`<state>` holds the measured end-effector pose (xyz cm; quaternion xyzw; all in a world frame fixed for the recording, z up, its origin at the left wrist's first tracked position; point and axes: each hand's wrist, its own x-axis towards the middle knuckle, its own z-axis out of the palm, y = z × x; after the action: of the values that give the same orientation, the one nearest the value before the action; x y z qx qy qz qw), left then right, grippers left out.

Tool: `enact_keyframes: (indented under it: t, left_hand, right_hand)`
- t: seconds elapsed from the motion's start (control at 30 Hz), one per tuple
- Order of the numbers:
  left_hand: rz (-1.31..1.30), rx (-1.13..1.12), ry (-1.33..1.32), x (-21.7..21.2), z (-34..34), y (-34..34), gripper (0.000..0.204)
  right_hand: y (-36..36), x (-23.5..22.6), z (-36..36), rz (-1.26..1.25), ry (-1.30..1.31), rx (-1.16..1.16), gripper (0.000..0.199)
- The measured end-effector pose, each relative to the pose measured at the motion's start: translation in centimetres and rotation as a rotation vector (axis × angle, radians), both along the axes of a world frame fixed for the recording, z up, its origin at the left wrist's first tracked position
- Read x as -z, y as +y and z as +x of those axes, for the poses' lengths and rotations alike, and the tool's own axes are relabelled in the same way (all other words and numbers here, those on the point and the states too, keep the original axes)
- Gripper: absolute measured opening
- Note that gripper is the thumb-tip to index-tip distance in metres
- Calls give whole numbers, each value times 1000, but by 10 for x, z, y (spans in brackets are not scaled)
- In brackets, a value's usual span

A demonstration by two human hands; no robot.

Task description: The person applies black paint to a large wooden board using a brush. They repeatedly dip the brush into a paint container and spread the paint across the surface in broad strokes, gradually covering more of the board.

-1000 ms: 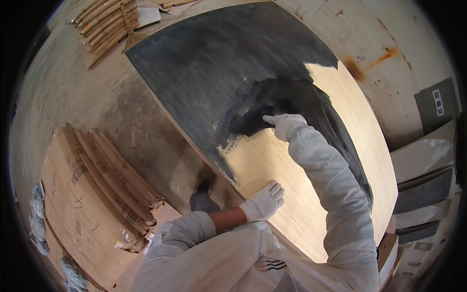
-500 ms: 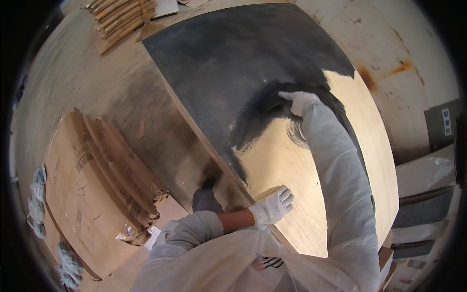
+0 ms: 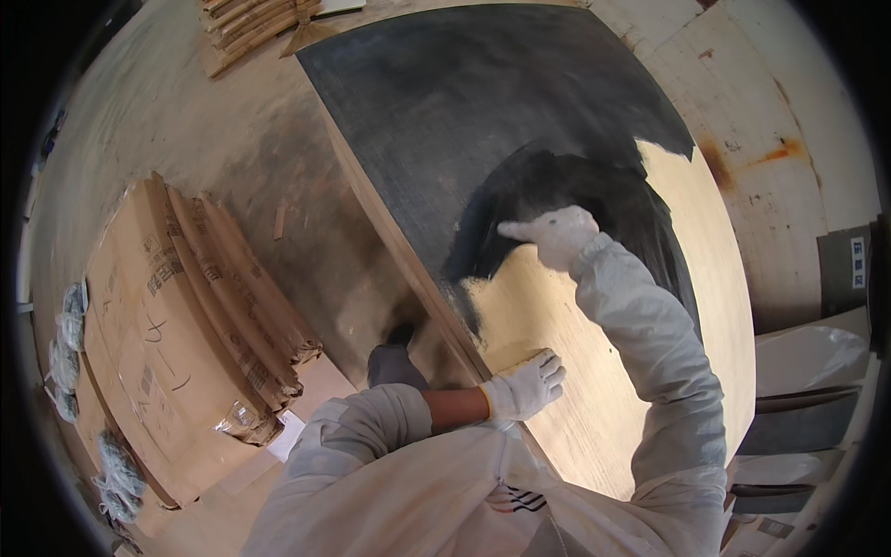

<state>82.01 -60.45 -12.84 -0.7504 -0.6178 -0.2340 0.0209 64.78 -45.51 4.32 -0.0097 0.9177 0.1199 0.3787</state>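
Observation:
A large wooden board (image 3: 575,408) lies in front of me, its far part and middle coated in black paint (image 3: 445,102). The near part and right side are bare pale wood. My right hand (image 3: 561,234), in a white glove, is over the boundary of the wet-looking black and the bare wood. Its fingers are closed, one finger pointing left; whatever it grips is lost against the dark coating. My left hand (image 3: 527,385), in a white knit glove, rests on the bare wood by the board's left edge, fingers loosely bent with nothing in them.
Flattened cardboard boxes (image 3: 158,343) are stacked at the left, with clear plastic-wrapped bundles (image 3: 67,348) beside them. More cardboard (image 3: 255,28) lies at the far left. Dark and pale panels (image 3: 803,422) are piled at the right, near a rust-stained sheet (image 3: 766,153).
My right hand has moved nearer and slightly left, its elbow bending more. Fresh black shows where it was. My left hand remains on the board; the whole view has shifted slightly.

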Motion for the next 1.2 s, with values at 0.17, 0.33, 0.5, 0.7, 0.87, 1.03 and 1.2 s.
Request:
enact_keyframes:
  t: [0.17, 0.33, 0.5, 0.7, 0.87, 1.03, 1.2]
  left_hand:
    - [68, -11, -34, 3, 0, 1, 33]
    - [142, -27, -77, 9, 4, 1, 31]
    - [103, -37, -57, 7, 8, 0, 30]
    - [55, -92, 7, 11, 12, 0, 29]
    - [44, -122, -12, 9, 31, -6, 31]
    - [-103, 95, -70, -6, 46, -8, 32]
    - [9, 128, -68, 2, 56, -8, 31]
  right_hand:
    - [-6, 15, 25, -16, 75, -244, 69]
    - [21, 9, 55, -98, -81, -288, 52]
    - [36, 21, 42, 50, -24, -384, 50]
    - [-6, 6, -6, 108, -43, -285, 42]
    - [-10, 6, 53, 115, -141, -477, 40]
    - [-9, 11, 49, 127, -37, -280, 44]
    - [-9, 4, 87, 84, -106, -216, 40]
